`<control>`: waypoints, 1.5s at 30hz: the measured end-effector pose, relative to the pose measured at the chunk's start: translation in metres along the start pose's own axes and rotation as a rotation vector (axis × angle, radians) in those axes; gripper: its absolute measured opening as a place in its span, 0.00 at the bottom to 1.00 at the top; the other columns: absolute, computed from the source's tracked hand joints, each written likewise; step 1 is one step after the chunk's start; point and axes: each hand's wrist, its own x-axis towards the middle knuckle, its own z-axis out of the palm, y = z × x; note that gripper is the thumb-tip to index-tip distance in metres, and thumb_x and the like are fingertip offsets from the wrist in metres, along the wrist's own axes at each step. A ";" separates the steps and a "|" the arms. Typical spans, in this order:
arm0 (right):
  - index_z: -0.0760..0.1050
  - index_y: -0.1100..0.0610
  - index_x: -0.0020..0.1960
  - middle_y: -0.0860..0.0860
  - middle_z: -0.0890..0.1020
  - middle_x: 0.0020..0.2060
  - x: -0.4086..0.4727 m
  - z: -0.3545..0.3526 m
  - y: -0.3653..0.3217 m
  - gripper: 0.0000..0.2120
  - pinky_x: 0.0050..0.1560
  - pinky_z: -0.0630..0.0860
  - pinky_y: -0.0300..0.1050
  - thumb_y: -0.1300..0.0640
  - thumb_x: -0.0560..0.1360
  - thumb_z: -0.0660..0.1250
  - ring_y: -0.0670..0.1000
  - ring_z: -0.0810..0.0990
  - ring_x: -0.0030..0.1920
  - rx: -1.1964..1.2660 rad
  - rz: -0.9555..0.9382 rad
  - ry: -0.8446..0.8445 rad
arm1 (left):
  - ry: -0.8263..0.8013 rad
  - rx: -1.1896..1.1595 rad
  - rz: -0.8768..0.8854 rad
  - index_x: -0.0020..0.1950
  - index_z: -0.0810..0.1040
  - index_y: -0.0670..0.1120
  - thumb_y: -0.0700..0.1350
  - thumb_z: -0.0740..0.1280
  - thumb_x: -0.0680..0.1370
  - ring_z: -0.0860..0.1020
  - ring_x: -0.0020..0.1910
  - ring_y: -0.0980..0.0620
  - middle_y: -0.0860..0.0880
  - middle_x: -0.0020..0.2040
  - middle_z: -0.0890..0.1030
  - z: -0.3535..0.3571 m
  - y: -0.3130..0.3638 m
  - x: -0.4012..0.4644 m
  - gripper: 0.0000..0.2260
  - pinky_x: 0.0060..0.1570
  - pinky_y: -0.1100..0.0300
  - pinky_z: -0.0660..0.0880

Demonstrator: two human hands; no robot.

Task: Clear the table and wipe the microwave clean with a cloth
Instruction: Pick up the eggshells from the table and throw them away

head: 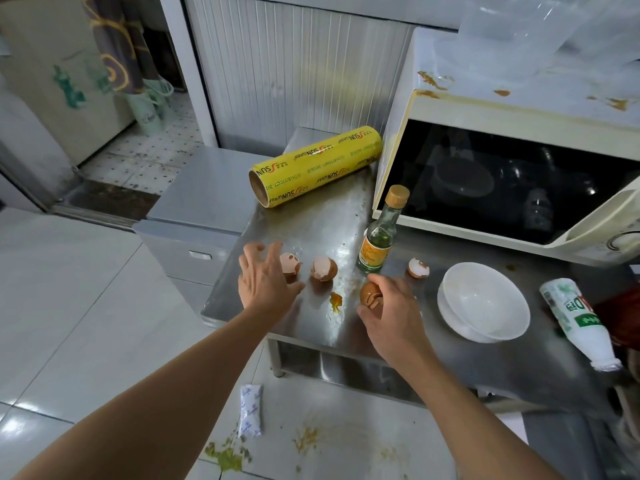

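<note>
My left hand point(265, 280) is over the left part of the steel tabletop point(311, 220), fingers spread and straight, holding nothing; its fingertips are just beside a broken eggshell point(290, 263). My right hand point(389, 306) is near the front edge, and its curled fingers grip a brown cracked eggshell point(370, 294). Between my two hands lies a second open eggshell point(323, 269), and just in front of it there is a small yellow spot of yolk point(335, 301). Another shell piece point(418, 268) lies to the right, near a white bowl point(485, 301).

A glass bottle with a tan cap point(381, 233) stands upright behind my right hand, just in front of the microwave point(502, 161). The microwave sits on the right back of the tabletop, its door is closed, and brown stains are on its top. A yellow roll of cling wrap point(315, 166) lies on its side at the back left. A white plastic bottle point(575, 320) lies tipped over at the right edge. On the floor there are a small white packet point(250, 410) and yellowish spills point(227, 457).
</note>
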 end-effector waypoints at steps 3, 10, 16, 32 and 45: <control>0.65 0.51 0.69 0.50 0.69 0.62 0.002 0.002 0.003 0.24 0.60 0.64 0.37 0.54 0.75 0.66 0.50 0.69 0.63 -0.008 -0.005 -0.007 | -0.079 0.002 -0.001 0.72 0.63 0.53 0.54 0.75 0.68 0.62 0.67 0.44 0.46 0.71 0.63 -0.001 0.001 0.010 0.36 0.60 0.48 0.70; 0.64 0.51 0.70 0.49 0.68 0.63 0.006 0.004 0.007 0.24 0.60 0.62 0.36 0.52 0.76 0.65 0.49 0.68 0.64 -0.007 -0.007 -0.020 | -0.107 0.029 -0.014 0.65 0.74 0.51 0.50 0.73 0.71 0.72 0.62 0.47 0.48 0.62 0.75 0.000 0.009 0.020 0.23 0.54 0.51 0.72; 0.65 0.52 0.69 0.50 0.69 0.62 0.004 0.004 0.008 0.24 0.58 0.62 0.35 0.53 0.75 0.66 0.49 0.69 0.63 0.004 -0.018 -0.008 | -0.083 -0.064 -0.029 0.64 0.74 0.49 0.48 0.73 0.72 0.75 0.55 0.47 0.47 0.60 0.76 -0.005 0.013 0.012 0.22 0.48 0.56 0.72; 0.68 0.52 0.66 0.50 0.68 0.63 0.000 -0.020 0.023 0.21 0.60 0.65 0.39 0.56 0.74 0.67 0.50 0.70 0.62 0.056 -0.010 0.024 | -0.172 -0.157 0.100 0.54 0.80 0.53 0.51 0.71 0.70 0.78 0.49 0.47 0.50 0.50 0.82 -0.001 0.066 0.005 0.13 0.44 0.58 0.74; 0.68 0.53 0.68 0.52 0.69 0.65 -0.002 -0.021 0.036 0.23 0.62 0.65 0.38 0.57 0.74 0.67 0.50 0.70 0.63 0.072 -0.018 0.044 | -0.195 -0.036 0.122 0.56 0.79 0.48 0.45 0.69 0.74 0.78 0.47 0.48 0.48 0.49 0.82 0.008 0.070 0.003 0.12 0.42 0.57 0.75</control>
